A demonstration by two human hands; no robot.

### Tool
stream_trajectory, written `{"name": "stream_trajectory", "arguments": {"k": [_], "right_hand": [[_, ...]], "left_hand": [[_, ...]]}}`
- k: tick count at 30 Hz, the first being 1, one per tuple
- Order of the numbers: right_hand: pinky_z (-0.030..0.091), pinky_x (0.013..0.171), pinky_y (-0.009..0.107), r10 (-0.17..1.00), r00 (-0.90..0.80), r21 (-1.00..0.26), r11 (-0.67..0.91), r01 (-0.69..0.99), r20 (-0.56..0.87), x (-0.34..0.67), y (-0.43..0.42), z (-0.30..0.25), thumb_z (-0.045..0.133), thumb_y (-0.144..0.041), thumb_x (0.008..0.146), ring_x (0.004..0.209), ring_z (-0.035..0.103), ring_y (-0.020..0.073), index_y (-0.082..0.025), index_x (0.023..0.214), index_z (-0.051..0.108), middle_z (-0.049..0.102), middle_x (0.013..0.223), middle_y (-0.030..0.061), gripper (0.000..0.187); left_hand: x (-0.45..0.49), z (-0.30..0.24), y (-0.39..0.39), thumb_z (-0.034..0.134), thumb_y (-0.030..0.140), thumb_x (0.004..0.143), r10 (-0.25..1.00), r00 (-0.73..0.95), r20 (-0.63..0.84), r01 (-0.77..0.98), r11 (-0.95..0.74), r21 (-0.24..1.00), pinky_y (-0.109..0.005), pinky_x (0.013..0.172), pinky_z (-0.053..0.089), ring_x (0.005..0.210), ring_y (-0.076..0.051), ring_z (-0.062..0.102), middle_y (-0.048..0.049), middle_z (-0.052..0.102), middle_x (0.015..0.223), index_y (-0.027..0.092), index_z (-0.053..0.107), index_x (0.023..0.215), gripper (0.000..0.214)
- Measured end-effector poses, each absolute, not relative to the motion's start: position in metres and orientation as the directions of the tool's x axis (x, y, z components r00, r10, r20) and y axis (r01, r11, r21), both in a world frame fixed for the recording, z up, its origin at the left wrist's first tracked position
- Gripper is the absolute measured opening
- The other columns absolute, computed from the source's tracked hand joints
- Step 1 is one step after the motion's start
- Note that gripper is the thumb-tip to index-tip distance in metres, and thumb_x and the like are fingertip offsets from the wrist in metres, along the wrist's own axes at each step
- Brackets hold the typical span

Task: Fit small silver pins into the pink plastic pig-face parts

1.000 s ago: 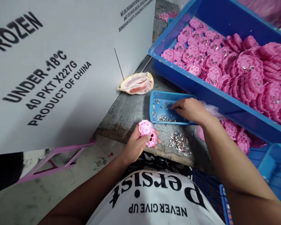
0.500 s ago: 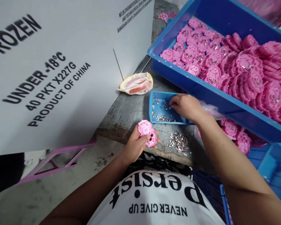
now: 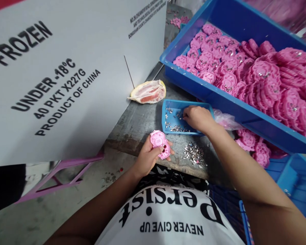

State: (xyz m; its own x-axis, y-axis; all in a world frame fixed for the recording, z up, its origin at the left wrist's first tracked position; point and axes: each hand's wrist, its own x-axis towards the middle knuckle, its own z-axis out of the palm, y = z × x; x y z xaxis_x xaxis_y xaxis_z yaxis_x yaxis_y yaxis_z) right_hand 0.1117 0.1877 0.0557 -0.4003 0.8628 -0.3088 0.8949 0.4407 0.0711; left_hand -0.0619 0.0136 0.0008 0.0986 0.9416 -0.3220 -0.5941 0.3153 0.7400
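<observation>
While the left hand [image 3: 148,157] clamps a pink piece [image 3: 158,139] mid-frame, the right hand [image 3: 198,117] sits inside a blue tray [image 3: 180,105], its grip indiscernible.

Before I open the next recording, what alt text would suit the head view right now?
A person's left hand holds a pink part while the right hand dips into a small blue tray of silvery bits. A pile of bits lies on the table just outside it; a big bin of pink parts stands at right, a carton marked FROZEN at left.
</observation>
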Motion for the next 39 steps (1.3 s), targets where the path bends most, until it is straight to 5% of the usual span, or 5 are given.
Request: {"name": "stream_trajectory", "arguments": {"k": [7,13,20,27,39], "right_hand": [[0.048,0.075,0.031,0.904,-0.388,-0.017,0.391,0.92,-0.181,0.12,0.187,0.053,0.051,-0.017,0.093,0.097,0.074,0.0276,-0.016,0.102,0.075,0.079,0.11,0.0153,0.025],[0.045,0.066,0.029,0.962,-0.25,-0.463,0.172,0.87,-0.112,0.138,0.185,0.056,0.068,-0.016,0.079,0.066,0.066,0.0189,-0.018,0.075,0.069,0.073,0.073,0.0039,0.004],[0.031,0.042,0.024,0.968,-0.157,-0.884,-0.105,0.455,-0.196,0.146,0.167,0.062,0.085,-0.034,0.073,0.039,0.042,0.0087,-0.02,0.066,0.058,0.049,0.045,-0.0061,0.031],[0.032,0.038,0.022,0.888,-0.365,-0.958,-0.236,0.161,-0.28,0.146,0.121,0.079,0.095,-0.05,0.057,0.043,0.046,0.0074,-0.017,0.064,0.064,0.062,0.057,0.0004,0.046],[0.042,0.034,0.02,0.86,-0.433,-0.96,-0.274,0.052,-0.269,0.142,0.059,0.079,0.097,-0.046,0.058,0.04,0.053,0.0084,-0.016,0.067,0.067,0.069,0.06,0.0012,0.044]], "left_hand": [[-0.06,0.0,0.014,0.077,0.027,0.079,0.945,0.073,-0.318,-0.591,0.298,0.75,-0.032,0.057,0.058,0.079,-0.024,0.075,-0.007,0.074,0.103,0.019,0.05,0.113,0.044],[-0.058,0.0,0.014,0.078,0.028,0.077,0.953,0.05,-0.299,-0.569,0.273,0.775,-0.032,0.056,0.058,0.077,-0.023,0.075,-0.0054,0.074,0.1,0.019,0.05,0.113,0.046],[-0.056,0.003,0.011,0.073,0.024,0.074,0.952,0.0,-0.306,-0.562,0.253,0.787,-0.03,0.054,0.056,0.074,-0.022,0.074,-0.0044,0.074,0.095,0.018,0.051,0.112,0.044],[-0.034,0.028,0.009,0.075,0.02,0.072,0.971,-0.14,-0.194,-0.419,0.119,0.9,-0.025,0.05,0.053,0.068,-0.017,0.071,-0.0017,0.072,0.091,0.019,0.051,0.107,0.043],[-0.005,0.047,0.011,0.078,0.016,0.068,0.968,-0.199,-0.153,-0.313,0.085,0.946,-0.019,0.042,0.045,0.058,-0.013,0.066,0.0009,0.07,0.083,0.021,0.054,0.105,0.044]]}}
